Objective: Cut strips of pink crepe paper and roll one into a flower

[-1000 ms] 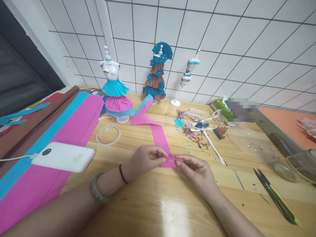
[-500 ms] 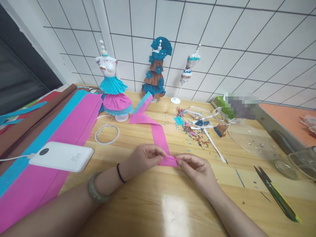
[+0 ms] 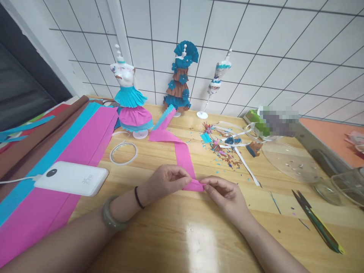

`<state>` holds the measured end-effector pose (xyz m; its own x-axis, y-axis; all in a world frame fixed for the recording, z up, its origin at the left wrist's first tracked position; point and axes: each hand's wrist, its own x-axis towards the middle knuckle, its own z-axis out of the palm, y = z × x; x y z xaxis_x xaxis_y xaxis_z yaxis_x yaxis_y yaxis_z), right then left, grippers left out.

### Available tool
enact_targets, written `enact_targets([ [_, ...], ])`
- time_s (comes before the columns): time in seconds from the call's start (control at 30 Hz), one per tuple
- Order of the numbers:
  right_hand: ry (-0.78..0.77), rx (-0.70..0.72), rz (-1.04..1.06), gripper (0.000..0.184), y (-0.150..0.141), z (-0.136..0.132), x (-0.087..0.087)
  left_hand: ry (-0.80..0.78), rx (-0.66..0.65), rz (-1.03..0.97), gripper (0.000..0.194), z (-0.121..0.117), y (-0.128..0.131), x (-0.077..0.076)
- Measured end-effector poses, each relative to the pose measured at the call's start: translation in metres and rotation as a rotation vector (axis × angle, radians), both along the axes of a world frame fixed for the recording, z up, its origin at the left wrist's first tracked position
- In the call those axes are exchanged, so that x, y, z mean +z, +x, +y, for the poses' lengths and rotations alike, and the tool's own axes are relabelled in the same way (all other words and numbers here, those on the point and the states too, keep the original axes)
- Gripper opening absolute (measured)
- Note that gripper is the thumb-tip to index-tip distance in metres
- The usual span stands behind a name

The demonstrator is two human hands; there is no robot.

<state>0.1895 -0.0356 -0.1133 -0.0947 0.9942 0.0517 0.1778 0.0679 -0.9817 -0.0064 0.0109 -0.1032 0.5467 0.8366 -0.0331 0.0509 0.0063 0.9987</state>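
Note:
A long pink crepe paper strip runs across the wooden table toward me. My left hand pinches its near end from the left, fingers closed on the paper. Facing it, my right hand pinches the same folded end from the right. The fold itself sits between my fingertips, just above the tabletop. The strip's far end lies beside a small mannequin that wears a blue and pink pleated skirt.
Pink, blue and brown paper sheets cover the left, with a white power bank on them. A tape ring, two more mannequins, paper scraps, scissors and clear plastic lids lie around.
My hands stay on the strip's end, with the fingertips shifting slightly as they work the fold. The view has tilted a little.

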Motion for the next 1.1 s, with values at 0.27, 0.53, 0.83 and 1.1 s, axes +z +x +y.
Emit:
enact_targets([
  [0.27,0.083,0.017,-0.098,0.012,-0.002,-0.002,-0.003,0.04,0.037,0.016,0.017,0.0,0.003,-0.006],
  [0.53,0.011,0.024,0.02,0.023,0.001,-0.003,0.003,0.497,0.134,0.185,0.013,-0.004,0.004,-0.003],
  [0.83,0.146,-0.033,-0.029,0.027,-0.007,-0.006,-0.009,0.919,0.06,0.32,0.012,-0.009,0.004,0.001],
  [1.1,0.41,-0.033,-0.322,0.024,-0.008,-0.008,-0.001,0.778,-0.049,0.377,0.012,-0.007,0.004,0.0],
])
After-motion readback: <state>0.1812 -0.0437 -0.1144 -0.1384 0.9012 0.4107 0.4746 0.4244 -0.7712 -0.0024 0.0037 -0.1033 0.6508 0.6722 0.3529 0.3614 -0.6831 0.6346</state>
